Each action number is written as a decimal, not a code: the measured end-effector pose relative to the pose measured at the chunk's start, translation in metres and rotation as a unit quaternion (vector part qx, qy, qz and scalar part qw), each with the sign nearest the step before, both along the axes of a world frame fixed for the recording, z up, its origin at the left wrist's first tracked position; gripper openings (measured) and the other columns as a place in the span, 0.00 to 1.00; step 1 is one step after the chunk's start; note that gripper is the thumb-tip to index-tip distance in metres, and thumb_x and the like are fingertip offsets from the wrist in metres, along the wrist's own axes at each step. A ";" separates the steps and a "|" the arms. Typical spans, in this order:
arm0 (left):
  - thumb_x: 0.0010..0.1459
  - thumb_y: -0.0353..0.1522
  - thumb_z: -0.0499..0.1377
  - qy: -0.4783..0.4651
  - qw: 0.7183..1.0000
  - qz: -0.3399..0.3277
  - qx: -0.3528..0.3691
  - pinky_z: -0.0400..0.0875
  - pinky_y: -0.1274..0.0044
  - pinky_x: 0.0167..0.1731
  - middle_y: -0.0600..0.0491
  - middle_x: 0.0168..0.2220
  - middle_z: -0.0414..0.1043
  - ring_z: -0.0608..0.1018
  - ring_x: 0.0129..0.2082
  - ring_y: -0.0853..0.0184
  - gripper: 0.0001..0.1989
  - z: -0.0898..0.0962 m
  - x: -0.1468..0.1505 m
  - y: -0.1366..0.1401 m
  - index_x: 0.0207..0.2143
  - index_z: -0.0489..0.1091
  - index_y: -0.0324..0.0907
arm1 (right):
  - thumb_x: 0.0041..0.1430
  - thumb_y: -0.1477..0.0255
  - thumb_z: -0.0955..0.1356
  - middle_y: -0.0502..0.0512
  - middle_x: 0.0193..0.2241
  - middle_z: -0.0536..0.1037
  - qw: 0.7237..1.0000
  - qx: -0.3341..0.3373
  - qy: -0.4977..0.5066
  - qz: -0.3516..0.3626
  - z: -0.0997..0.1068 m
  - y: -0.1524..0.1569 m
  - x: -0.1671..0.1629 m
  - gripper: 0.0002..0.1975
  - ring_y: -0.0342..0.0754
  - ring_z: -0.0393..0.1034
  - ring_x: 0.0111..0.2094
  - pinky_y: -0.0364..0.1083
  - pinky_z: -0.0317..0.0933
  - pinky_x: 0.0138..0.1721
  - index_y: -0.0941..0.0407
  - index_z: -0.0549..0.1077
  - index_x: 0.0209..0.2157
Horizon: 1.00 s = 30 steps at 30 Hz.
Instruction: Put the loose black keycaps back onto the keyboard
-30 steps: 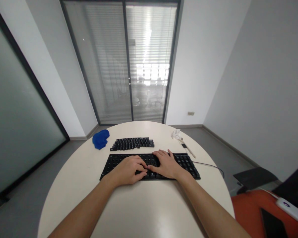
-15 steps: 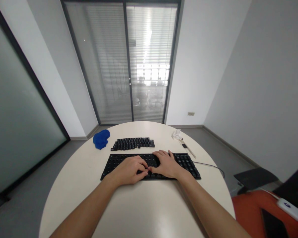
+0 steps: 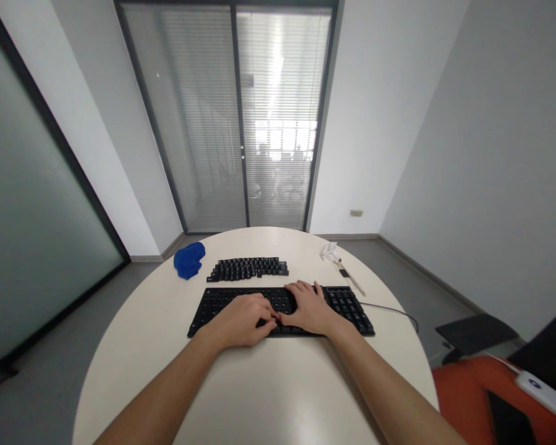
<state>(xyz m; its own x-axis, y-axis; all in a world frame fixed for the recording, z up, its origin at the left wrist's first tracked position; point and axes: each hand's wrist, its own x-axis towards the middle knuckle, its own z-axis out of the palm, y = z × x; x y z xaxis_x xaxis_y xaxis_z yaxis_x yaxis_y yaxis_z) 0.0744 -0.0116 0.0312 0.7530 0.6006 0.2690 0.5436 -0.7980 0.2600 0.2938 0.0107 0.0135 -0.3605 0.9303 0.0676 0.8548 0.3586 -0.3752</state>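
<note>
Little changes over the last half second: the work stays at one spot on the keyboard (image 3: 283, 300), which lies on the table (image 3: 259, 395). The left hand (image 3: 245, 319) bunches its fingers over the keyboard's middle; whether they pinch anything, I cannot tell. The right hand (image 3: 311, 310) spreads its fingers across the keyboard. Loose keycaps (image 3: 248, 268) lie beyond it.
</note>
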 end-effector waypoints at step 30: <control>0.62 0.29 0.61 0.094 0.956 0.254 0.116 0.69 0.72 0.47 0.49 0.45 0.73 0.73 0.48 0.59 0.10 -0.018 -0.012 0.095 0.46 0.75 0.45 | 0.60 0.43 0.61 0.62 0.67 0.59 0.998 -0.030 -0.005 0.053 -0.001 0.003 0.016 0.42 0.64 0.44 0.70 0.66 0.25 0.68 0.56 0.59 0.67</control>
<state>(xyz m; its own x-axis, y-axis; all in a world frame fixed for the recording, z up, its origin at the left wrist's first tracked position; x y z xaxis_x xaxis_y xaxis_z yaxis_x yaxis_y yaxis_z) 0.0622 0.0839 0.0135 0.4291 0.8415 0.3284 0.8955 -0.4439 -0.0326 0.3095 0.0133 0.0124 -0.4576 0.8891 0.0088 0.8171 0.4244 -0.3903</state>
